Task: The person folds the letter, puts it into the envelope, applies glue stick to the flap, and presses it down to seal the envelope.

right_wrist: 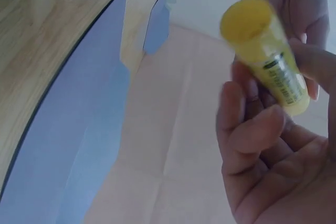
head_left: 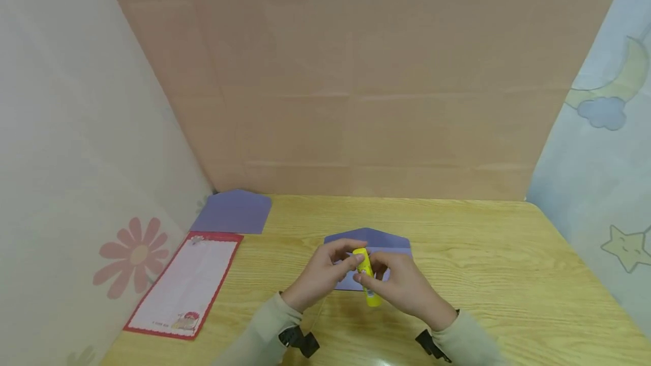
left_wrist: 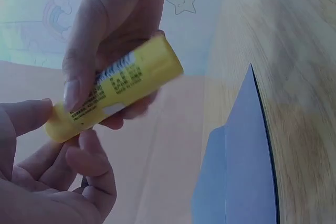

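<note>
Both hands hold a yellow glue stick [head_left: 365, 269] in front of the person, above the table. My left hand [head_left: 324, 269] pinches one end of it between thumb and fingers, as the left wrist view shows. The right hand [head_left: 403, 284] grips the tube's printed body [left_wrist: 128, 80], thumb on one side and fingers curled behind. In the right wrist view the tube's free round end [right_wrist: 249, 20] points toward the camera. Below the hands lies a purple envelope [head_left: 399, 243] with its flap up at the far side; the hands cover part of it.
Another purple envelope [head_left: 233, 213] lies at the table's back left corner. In front of it is a white sheet with a red border [head_left: 187, 281] and a small printed figure. A tan backdrop [head_left: 356, 72] rises behind the wood-grain table [head_left: 488, 275], with patterned walls on both sides.
</note>
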The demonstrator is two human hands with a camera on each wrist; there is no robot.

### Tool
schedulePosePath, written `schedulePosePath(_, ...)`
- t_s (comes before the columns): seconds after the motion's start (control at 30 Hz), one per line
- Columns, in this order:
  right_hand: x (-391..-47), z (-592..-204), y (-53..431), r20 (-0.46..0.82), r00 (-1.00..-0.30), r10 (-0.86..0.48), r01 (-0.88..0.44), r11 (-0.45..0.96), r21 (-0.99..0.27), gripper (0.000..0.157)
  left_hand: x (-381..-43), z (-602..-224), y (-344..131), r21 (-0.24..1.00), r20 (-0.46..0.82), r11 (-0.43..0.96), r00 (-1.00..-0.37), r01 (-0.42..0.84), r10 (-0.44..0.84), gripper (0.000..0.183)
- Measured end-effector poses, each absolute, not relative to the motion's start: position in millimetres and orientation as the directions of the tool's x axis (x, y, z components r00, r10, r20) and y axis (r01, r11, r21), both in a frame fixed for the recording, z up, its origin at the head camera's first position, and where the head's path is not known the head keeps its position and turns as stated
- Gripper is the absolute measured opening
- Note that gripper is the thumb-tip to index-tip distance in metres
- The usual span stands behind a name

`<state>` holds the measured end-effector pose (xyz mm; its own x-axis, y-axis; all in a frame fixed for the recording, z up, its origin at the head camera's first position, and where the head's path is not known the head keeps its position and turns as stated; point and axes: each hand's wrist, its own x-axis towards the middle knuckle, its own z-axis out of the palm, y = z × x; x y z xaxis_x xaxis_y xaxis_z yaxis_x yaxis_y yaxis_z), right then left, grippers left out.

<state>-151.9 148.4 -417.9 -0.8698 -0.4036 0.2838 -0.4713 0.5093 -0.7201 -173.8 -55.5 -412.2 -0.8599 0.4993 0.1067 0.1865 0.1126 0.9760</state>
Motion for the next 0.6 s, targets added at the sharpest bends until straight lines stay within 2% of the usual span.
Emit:
schedulePosePath(0.4, -152.7, -420.2, 140.0, 0.226, -0.899, -0.376, -0.409, 0.533, -0.741, 0.025, -176.0, -418.1, -58.7, 0.977, 0.114, 0.118, -0.900, 0.179, 0.420, 0.031)
schedulePosePath(0.6, -152.4, -422.0, 133.1, 0.222, -0.929, -0.297, -0.362, 0.593, -0.719, 0.033, -175.2, -419.3, -58.9, 0.975, 0.121, 0.128, -0.920, 0.179, 0.372, 0.030)
